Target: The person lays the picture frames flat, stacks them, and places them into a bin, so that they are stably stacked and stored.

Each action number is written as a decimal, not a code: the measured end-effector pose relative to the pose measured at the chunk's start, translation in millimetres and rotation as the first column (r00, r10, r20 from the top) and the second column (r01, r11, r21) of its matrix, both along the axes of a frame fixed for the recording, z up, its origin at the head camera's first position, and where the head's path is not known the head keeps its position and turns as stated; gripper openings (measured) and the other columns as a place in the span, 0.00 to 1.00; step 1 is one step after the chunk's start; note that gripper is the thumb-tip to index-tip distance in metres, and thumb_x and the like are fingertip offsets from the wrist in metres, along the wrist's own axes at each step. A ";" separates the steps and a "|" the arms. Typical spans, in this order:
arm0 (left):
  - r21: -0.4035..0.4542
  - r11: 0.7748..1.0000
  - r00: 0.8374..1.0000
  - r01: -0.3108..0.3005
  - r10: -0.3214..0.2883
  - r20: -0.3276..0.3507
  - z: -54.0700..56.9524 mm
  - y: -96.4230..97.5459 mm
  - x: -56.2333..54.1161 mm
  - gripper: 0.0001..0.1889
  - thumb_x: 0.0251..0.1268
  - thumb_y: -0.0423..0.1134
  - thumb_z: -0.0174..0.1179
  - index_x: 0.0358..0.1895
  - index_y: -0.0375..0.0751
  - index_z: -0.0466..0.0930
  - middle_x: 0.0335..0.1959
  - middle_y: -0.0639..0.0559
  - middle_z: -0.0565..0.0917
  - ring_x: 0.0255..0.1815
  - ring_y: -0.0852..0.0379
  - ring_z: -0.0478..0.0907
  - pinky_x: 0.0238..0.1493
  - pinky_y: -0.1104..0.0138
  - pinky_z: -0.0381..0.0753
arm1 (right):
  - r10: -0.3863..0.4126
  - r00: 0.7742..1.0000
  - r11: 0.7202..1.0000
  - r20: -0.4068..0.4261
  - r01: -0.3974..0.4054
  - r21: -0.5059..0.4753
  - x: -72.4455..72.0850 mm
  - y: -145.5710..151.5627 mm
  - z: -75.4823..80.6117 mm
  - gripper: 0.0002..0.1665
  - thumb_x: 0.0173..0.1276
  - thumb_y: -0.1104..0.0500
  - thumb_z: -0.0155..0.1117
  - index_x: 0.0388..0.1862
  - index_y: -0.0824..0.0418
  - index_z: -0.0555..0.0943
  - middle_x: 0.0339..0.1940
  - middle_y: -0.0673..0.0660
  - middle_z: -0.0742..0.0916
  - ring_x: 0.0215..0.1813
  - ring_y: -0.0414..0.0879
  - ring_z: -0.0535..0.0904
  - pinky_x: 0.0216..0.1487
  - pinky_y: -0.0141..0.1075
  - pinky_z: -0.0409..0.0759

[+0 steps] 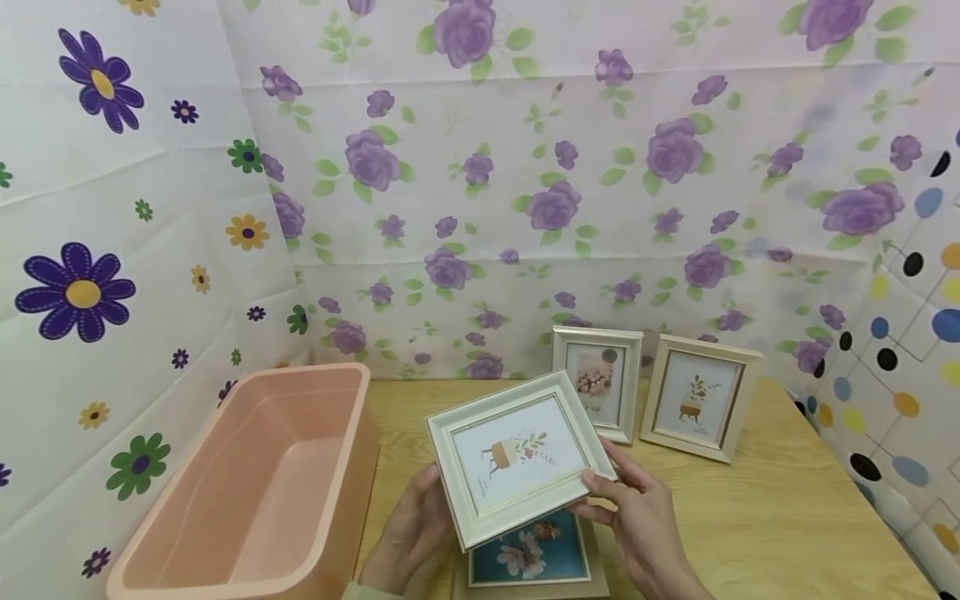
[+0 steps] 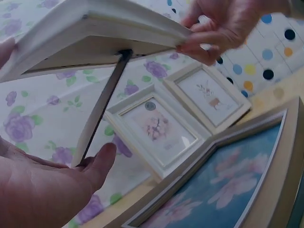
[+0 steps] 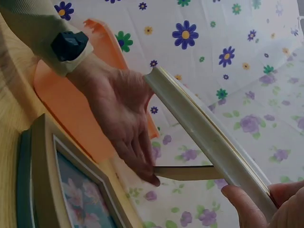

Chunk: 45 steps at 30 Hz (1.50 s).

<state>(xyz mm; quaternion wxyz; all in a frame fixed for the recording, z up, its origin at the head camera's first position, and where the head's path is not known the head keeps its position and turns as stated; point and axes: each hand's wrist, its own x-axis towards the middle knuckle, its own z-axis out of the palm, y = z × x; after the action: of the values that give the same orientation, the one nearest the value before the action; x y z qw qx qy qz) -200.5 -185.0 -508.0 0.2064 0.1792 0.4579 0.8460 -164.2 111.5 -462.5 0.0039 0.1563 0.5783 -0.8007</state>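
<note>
A white picture frame [image 1: 517, 462] with a plant print is held tilted in the air. My right hand [image 1: 637, 508] grips its right corner, thumb on the front and fingers behind. Around the opposite edge is my left hand [image 1: 412, 521], partly hidden behind the frame. Swung out from the frame's back is a support leg [image 2: 100, 109], its free end at the fingers of my left hand [image 3: 121, 109]. Below lies a frame with a blue blossom picture [image 1: 532, 560], face up on top of something green-edged.
Two more frames stand upright at the back: a silvery-white one [image 1: 596, 379] with a pink flower print and a beige one [image 1: 701, 396] with a plant print. A pink tub [image 1: 285, 500] stands at left on the wooden table [image 1: 795, 508]. Patterned cloths [image 1: 517, 167] enclose the area.
</note>
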 end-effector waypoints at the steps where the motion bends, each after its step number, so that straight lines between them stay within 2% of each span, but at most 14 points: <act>1: 0.007 1.000 1.000 -0.009 0.009 0.001 -0.4 0.2 0.0 0.21 0.83 0.56 0.50 0.71 0.65 0.80 0.72 0.69 0.82 0.77 0.68 0.72 0.79 0.69 0.68 | -0.003 1.000 1.000 0.003 0.003 0.000 1.9 0.1 -1.6 0.41 0.76 0.70 0.68 0.85 0.55 0.71 0.60 0.61 0.83 0.44 0.45 0.90 0.47 0.41 0.94; 5: 0.006 0.997 0.997 -0.079 0.079 -0.002 0.8 1.6 1.6 0.19 0.82 0.45 0.51 0.69 0.57 0.80 0.70 0.65 0.84 0.74 0.67 0.76 0.77 0.70 0.71 | -0.026 1.000 1.000 0.003 0.026 0.002 7.1 2.2 -5.9 0.41 0.76 0.70 0.68 0.85 0.55 0.71 0.63 0.59 0.83 0.47 0.46 0.92 0.47 0.41 0.94; 12: -0.060 0.975 0.977 -0.212 0.212 -0.012 8.5 5.3 9.2 0.30 0.77 0.33 0.53 0.80 0.34 0.62 0.67 0.58 0.81 0.68 0.63 0.78 0.70 0.68 0.80 | -0.050 0.999 0.999 0.007 0.049 0.019 7.5 6.5 -17.7 0.42 0.75 0.70 0.69 0.85 0.55 0.70 0.60 0.56 0.83 0.47 0.45 0.91 0.47 0.42 0.94; 15: -0.125 0.949 0.958 -0.288 0.285 -0.044 11.2 8.2 14.1 0.38 0.74 0.30 0.56 0.83 0.22 0.54 0.69 0.51 0.79 0.66 0.62 0.79 0.67 0.70 0.82 | -0.062 0.998 0.998 0.010 0.062 0.017 7.3 7.0 -23.3 0.42 0.75 0.70 0.69 0.85 0.56 0.70 0.58 0.56 0.83 0.46 0.45 0.92 0.47 0.42 0.94; 18: -0.229 0.904 0.931 -0.362 0.341 -0.128 11.7 9.7 20.5 0.44 0.72 0.31 0.63 0.85 0.20 0.51 0.74 0.38 0.76 0.67 0.61 0.79 0.65 0.72 0.83 | -0.069 0.998 0.997 0.014 0.069 0.017 7.3 5.9 -28.2 0.42 0.75 0.71 0.69 0.85 0.57 0.69 0.58 0.57 0.82 0.46 0.45 0.91 0.46 0.42 0.94; 21: -0.351 0.839 0.907 -0.416 0.352 -0.232 11.3 11.0 29.0 0.53 0.66 0.35 0.73 0.87 0.24 0.48 0.79 0.29 0.69 0.67 0.57 0.76 0.63 0.71 0.83 | -0.075 0.997 0.997 0.021 0.075 0.016 7.6 4.1 -31.8 0.43 0.74 0.71 0.70 0.85 0.58 0.69 0.60 0.59 0.79 0.45 0.45 0.91 0.46 0.41 0.94; 23: -0.448 0.781 0.897 -0.434 0.333 -0.290 11.3 12.6 34.9 0.61 0.60 0.38 0.80 0.89 0.30 0.44 0.81 0.29 0.65 0.66 0.53 0.75 0.62 0.65 0.83 | -0.082 0.996 0.997 0.031 0.081 0.017 8.0 2.7 -33.3 0.43 0.74 0.71 0.70 0.85 0.58 0.69 0.61 0.59 0.78 0.44 0.45 0.91 0.45 0.40 0.94; 25: -0.546 0.701 0.885 -0.459 0.304 -0.353 11.0 15.4 40.3 0.70 0.53 0.40 0.85 0.91 0.37 0.40 0.83 0.32 0.63 0.68 0.50 0.72 0.63 0.62 0.81 | -0.084 0.996 0.996 0.037 0.084 0.016 8.5 1.3 -34.2 0.42 0.75 0.70 0.70 0.85 0.57 0.70 0.60 0.60 0.77 0.44 0.45 0.92 0.45 0.40 0.94; 29: -0.690 0.508 0.853 -0.515 0.231 -0.467 10.6 20.8 47.2 0.81 0.43 0.43 0.90 0.92 0.43 0.32 0.87 0.34 0.55 0.67 0.46 0.70 0.61 0.58 0.79 | -0.079 0.996 0.997 0.037 0.079 0.020 9.9 -1.6 -34.1 0.42 0.75 0.70 0.70 0.85 0.57 0.70 0.60 0.61 0.76 0.44 0.47 0.93 0.46 0.40 0.94; 32: -0.712 0.429 0.828 -0.557 0.217 -0.517 10.3 22.9 49.2 0.83 0.39 0.47 0.91 0.91 0.41 0.31 0.88 0.33 0.52 0.67 0.44 0.70 0.61 0.55 0.80 | -0.048 0.999 0.998 0.020 0.047 0.040 11.2 -2.7 -32.5 0.44 0.73 0.73 0.70 0.86 0.57 0.69 0.56 0.61 0.77 0.44 0.48 0.93 0.48 0.42 0.94; 34: -0.703 0.412 0.812 -0.580 0.228 -0.537 9.1 22.6 49.0 0.82 0.39 0.49 0.91 0.91 0.39 0.34 0.86 0.33 0.55 0.68 0.44 0.71 0.61 0.56 0.81 | 0.003 1.000 0.997 -0.003 -0.002 0.079 12.3 -1.8 -31.3 0.47 0.71 0.74 0.71 0.86 0.57 0.69 0.55 0.61 0.77 0.44 0.50 0.92 0.48 0.43 0.94; 37: -0.685 0.408 0.794 -0.603 0.229 -0.563 7.0 19.5 49.6 0.81 0.37 0.48 0.91 0.90 0.37 0.38 0.85 0.35 0.59 0.65 0.47 0.73 0.60 0.59 0.82 | 0.110 0.993 0.980 -0.053 -0.099 0.175 14.5 2.8 -28.8 0.53 0.65 0.77 0.74 0.87 0.56 0.67 0.60 0.65 0.76 0.46 0.51 0.92 0.46 0.42 0.94; 41: -0.662 0.419 0.775 -0.621 0.201 -0.600 3.8 13.4 51.0 0.79 0.34 0.45 0.92 0.89 0.34 0.43 0.82 0.36 0.64 0.61 0.52 0.75 0.58 0.64 0.82 | 0.240 0.965 0.930 -0.106 -0.198 0.309 16.5 12.3 -26.0 0.64 0.54 0.77 0.82 0.88 0.58 0.64 0.72 0.68 0.73 0.55 0.52 0.89 0.47 0.37 0.92; 45: -0.645 0.411 0.749 -0.644 0.168 -0.640 0.6 8.1 52.7 0.77 0.33 0.43 0.93 0.88 0.32 0.47 0.81 0.34 0.66 0.59 0.54 0.76 0.56 0.65 0.83 | 0.313 0.943 0.874 -0.114 -0.239 0.423 18.5 17.3 -26.8 0.72 0.43 0.76 0.88 0.87 0.61 0.63 0.77 0.66 0.71 0.61 0.52 0.84 0.52 0.31 0.89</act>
<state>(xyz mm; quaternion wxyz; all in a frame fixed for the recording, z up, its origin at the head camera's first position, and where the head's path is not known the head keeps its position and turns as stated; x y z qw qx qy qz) -147.8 -176.9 -507.3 -0.0756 0.1383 0.8701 0.4670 -145.8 128.9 -489.3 0.0343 -0.0036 0.7450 -0.6661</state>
